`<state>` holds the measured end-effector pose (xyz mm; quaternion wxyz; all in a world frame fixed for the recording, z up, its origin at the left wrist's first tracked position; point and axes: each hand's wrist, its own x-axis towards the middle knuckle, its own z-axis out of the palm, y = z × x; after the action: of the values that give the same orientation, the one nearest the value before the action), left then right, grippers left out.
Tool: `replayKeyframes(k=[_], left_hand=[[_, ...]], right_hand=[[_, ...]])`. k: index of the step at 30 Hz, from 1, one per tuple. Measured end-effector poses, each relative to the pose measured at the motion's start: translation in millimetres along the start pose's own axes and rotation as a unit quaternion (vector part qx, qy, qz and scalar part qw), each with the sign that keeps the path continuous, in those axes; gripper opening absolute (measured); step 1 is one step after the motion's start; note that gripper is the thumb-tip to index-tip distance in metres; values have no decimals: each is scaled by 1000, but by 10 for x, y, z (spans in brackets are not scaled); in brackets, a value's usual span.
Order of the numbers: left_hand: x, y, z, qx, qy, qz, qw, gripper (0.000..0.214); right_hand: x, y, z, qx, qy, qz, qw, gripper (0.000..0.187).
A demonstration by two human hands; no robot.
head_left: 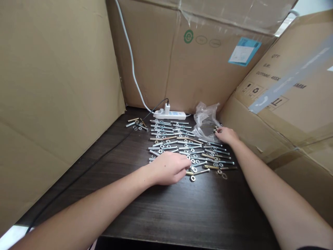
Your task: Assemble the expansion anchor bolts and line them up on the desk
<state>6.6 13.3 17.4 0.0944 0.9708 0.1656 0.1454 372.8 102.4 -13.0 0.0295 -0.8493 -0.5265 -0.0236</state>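
Rows of long metal bolts (188, 147) lie on the dark table, silver and brass-coloured, with washers and nuts among them. My left hand (170, 167) is over the near rows, its fingers curled and pressed together by the washers; what they hold, if anything, is hidden. Several bolts lie partly covered behind that hand. At the right, my right hand (226, 134) is pinched at the edge of a clear plastic bag (205, 116). Small metal bits show at its fingertips, too small to name. A brass washer (193, 178) lies near my left fingertips.
A white power strip (174, 115) with a plug sits behind the rows. A black cable (104, 151) crosses the table's left side. A small loose pile of bolts and washers (137, 123) lies back left. Tall cardboard boxes (151, 52) wall in the left, back and right.
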Motion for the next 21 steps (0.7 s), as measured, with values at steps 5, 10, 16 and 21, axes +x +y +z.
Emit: replayKeyframes(k=[5,10,16,21], left_hand=[[-1,3,-1,-2,-4,0,1000,10],[-4,5,-1,-2,-4,0,1000,10],[-3,4,-1,-4,-7,-2,1000,11],[-6,3,9,-3,-6,-2,1000,11]], right_hand=[[-24,19,11,29,4,-40,999,25],[-71,37,67,55,14,-71,996,23],[-76,71,96,64,27,-70,995,26],[-103,70,90,87,32,-54,994,29]])
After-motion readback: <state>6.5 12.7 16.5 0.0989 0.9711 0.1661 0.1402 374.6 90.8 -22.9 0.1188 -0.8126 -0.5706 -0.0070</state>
